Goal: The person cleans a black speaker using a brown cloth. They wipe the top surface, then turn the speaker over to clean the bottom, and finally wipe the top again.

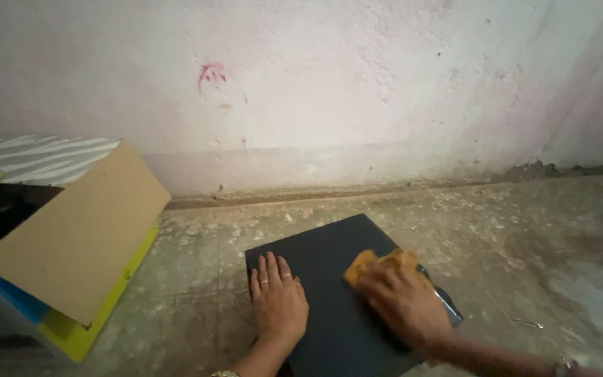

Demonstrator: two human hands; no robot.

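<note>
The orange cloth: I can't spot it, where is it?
In the head view, the orange cloth lies under the right hand on the black board, right of the left hand.

— What stands behind?
— A rough whitewashed plaster wall (357,77), pink-tinged, with a red smear (211,73).
— And below?
— A worn, mottled grey concrete floor (525,230). At its left edge a brown cardboard panel (78,234) leans against a striped surface (29,157).

The left hand (278,301) wears rings on two fingers and a bangle at the wrist. The right hand (405,301) has a wrist bracelet; both forearms are sleeveless.
</note>
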